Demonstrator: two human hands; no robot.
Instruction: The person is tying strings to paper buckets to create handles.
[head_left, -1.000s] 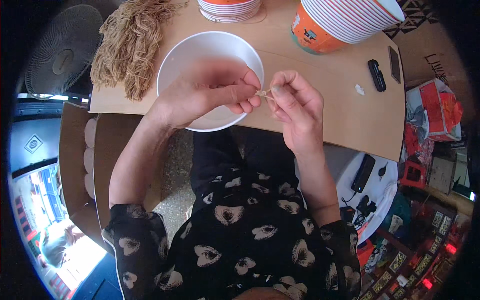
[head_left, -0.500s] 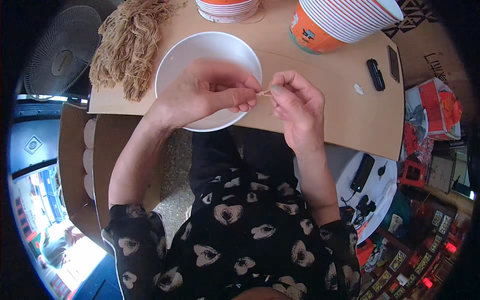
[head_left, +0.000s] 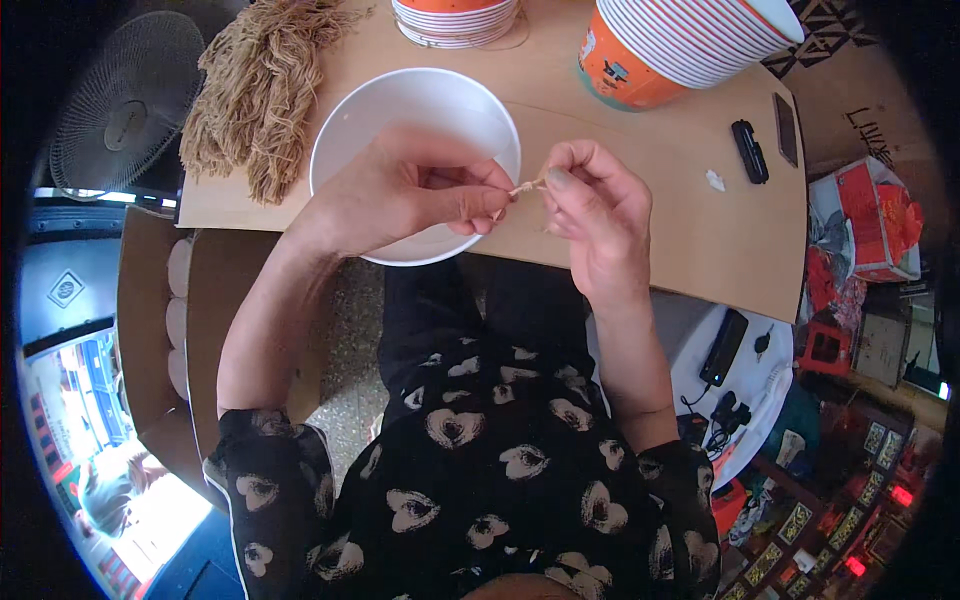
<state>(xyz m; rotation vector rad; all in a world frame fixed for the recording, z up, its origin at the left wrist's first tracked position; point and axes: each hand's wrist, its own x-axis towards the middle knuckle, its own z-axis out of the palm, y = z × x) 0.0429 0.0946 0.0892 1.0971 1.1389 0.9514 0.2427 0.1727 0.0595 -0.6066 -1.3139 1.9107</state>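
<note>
A short piece of tan string [head_left: 527,187], twisted or knotted, stretches between my two hands above the table's near edge. My left hand [head_left: 400,200] pinches one end between thumb and fingers; its upper fingers are blurred by motion. With thumb and forefinger, my right hand [head_left: 603,215] pinches the other end. Behind and below the left hand stands a white round bowl [head_left: 440,88], partly covered by that hand. Farther left lies a thick bundle of tan strings [head_left: 258,95], much like the piece I hold.
Stacked orange and white paper buckets [head_left: 645,65] lean at the back right, near another stack [head_left: 455,25]. A black case [head_left: 749,152], a phone [head_left: 786,130] and a white scrap [head_left: 715,181] lie on the table [head_left: 690,240]. An open cardboard box [head_left: 150,330] stands at left.
Slightly more of the knotted string shows between my fingertips, and the left fingertips sit a little lower. Both hands keep their pinch.
</note>
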